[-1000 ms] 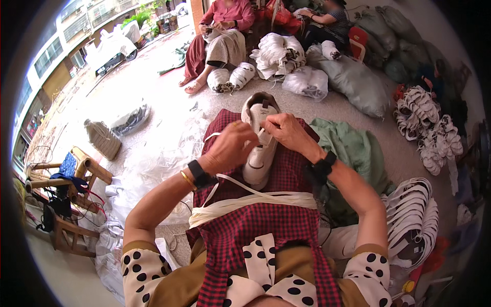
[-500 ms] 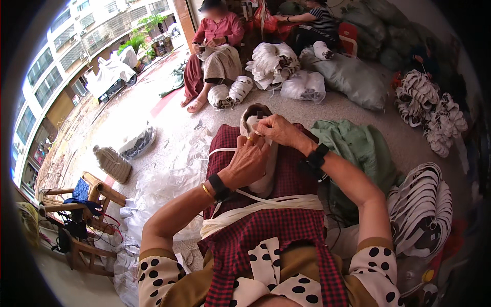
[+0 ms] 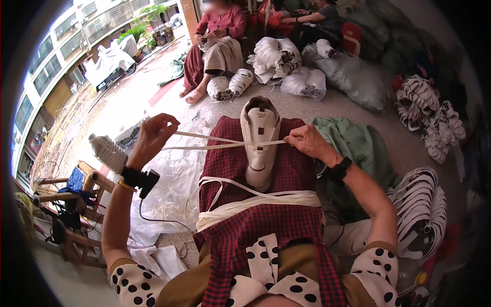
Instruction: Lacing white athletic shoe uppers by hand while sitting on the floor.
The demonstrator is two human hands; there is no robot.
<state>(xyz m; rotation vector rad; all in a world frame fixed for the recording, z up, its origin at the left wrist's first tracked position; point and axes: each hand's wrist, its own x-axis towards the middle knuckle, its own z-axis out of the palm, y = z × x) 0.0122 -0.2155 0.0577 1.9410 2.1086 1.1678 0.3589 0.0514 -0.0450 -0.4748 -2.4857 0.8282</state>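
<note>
A white shoe with a brownish collar lies on my lap over a red-and-black checked apron. Its toe points toward me. A flat white shoelace runs across the shoe's front, pulled out to both sides. Out to the left, my left hand pinches the long doubled part of the lace. Just right of the shoe, my right hand pinches a short end. More cream laces lie in a bundle across my lap below the toe.
Green cloth and stacked white shoe parts lie to my right. On the left are plastic sheeting and a bamboo stool. Ahead, a seated person works by shoe bundles; another person sits behind.
My hands, earlier together over the shoe's opening, have moved apart. The left went far left, drawing lace out; the right moved right and slightly down. The shoe is now uncovered.
</note>
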